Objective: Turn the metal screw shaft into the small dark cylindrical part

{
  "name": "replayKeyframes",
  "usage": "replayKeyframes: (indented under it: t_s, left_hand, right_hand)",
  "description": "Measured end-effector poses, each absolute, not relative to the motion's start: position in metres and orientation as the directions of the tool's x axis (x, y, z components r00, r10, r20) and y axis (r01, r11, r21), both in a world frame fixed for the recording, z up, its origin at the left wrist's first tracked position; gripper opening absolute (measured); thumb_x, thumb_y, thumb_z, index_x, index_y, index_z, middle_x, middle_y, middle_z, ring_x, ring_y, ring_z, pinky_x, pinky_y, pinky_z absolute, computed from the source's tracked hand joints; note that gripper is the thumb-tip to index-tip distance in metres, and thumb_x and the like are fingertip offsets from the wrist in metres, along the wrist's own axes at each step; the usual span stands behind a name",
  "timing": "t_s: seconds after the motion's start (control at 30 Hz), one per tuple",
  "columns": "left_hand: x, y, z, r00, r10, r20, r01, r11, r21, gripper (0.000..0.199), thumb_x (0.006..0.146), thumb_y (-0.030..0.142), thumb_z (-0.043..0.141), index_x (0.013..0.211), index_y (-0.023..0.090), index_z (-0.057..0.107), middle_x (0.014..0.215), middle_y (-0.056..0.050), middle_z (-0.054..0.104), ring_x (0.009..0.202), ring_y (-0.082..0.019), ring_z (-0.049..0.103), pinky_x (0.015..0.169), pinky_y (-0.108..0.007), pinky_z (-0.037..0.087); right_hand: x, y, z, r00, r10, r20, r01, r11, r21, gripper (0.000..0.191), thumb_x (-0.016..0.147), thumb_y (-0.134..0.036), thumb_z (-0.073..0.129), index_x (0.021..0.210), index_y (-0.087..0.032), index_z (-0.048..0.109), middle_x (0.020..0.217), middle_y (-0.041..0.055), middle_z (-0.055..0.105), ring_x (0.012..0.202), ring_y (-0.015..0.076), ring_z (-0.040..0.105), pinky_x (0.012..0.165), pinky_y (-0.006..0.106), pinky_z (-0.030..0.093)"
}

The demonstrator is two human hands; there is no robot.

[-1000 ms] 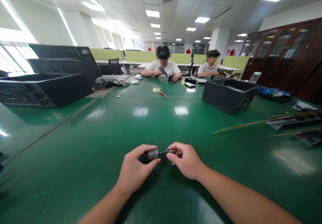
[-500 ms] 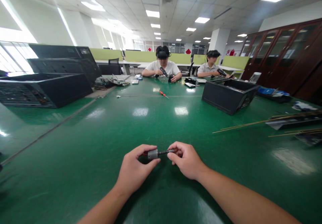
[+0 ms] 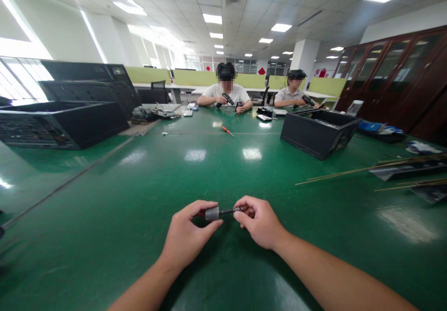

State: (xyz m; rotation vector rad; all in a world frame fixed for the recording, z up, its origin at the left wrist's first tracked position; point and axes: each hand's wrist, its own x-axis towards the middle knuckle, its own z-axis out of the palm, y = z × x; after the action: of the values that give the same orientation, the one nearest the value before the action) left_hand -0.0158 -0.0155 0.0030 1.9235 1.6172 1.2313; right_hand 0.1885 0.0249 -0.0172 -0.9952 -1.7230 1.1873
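Between my hands, over the green table (image 3: 157, 176), is a small grey metal cylinder (image 3: 212, 214) with a thin dark shaft (image 3: 226, 212) pointing right. My left hand (image 3: 190, 236) grips the cylinder between thumb and fingers, and a bit of red shows behind it. With thumb and fingertips, my right hand (image 3: 260, 222) pinches the far end of the shaft, where a small metallic tip partly shows. The cylinder and shaft lie nearly level.
An orange screwdriver (image 3: 227, 131) lies mid-table. Black computer cases stand at the left (image 3: 80, 125) and right (image 3: 319, 134). Thin brass-coloured rods (image 3: 335, 175) reach in from the right. Across the table, two people (image 3: 226, 94) hold drills.
My right fingers have shifted slightly at the shaft's end, covering more of the metallic tip. My left hand and the cylinder have hardly moved.
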Motion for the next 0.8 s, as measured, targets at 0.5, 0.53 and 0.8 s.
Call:
replayKeyframes:
  t_s: [0.5,0.53,0.8]
  left_hand:
    - [-0.0178,-0.0147,0.0008,-0.023,0.923,0.383,0.622,-0.286,0.729,0.027,0.072,0.03,0.077,0.097,0.026,0.072,0.093,0.001,0.072,0.086,-0.02,0.067,0.081,-0.033,0.05]
    - [-0.0178,-0.0149,0.001,-0.023,0.923,0.383,0.622,-0.286,0.728,0.027,0.072,0.03,0.077,0.097,0.026,0.071,0.093,0.001,0.072,0.086,-0.02,0.067,0.081,-0.033,0.05]
    - [-0.0172,-0.015,0.0024,-0.022,0.918,0.396,0.634,-0.294,0.716,0.026,0.072,0.03,0.077,0.097,0.026,0.072,0.092,0.001,0.073,0.085,-0.02,0.068,0.08,-0.032,0.051]
  right_hand:
    - [0.1891,0.0246,-0.0146,-0.342,0.917,0.205,0.153,0.269,-0.951,0.008,0.081,-0.021,0.062,0.086,-0.017,0.066,0.067,-0.0008,0.061,0.057,0.0126,0.056,0.054,0.023,0.043]
    - [0.1891,0.0244,-0.014,-0.34,0.918,0.203,0.153,0.267,-0.951,0.008,0.081,-0.021,0.062,0.086,-0.017,0.066,0.067,-0.0007,0.061,0.057,0.0126,0.056,0.054,0.023,0.043]
    - [0.1886,0.0236,-0.0117,-0.331,0.922,0.201,0.152,0.263,-0.953,0.008,0.08,-0.02,0.062,0.085,-0.016,0.066,0.065,-0.0012,0.06,0.057,0.0119,0.055,0.054,0.022,0.042]
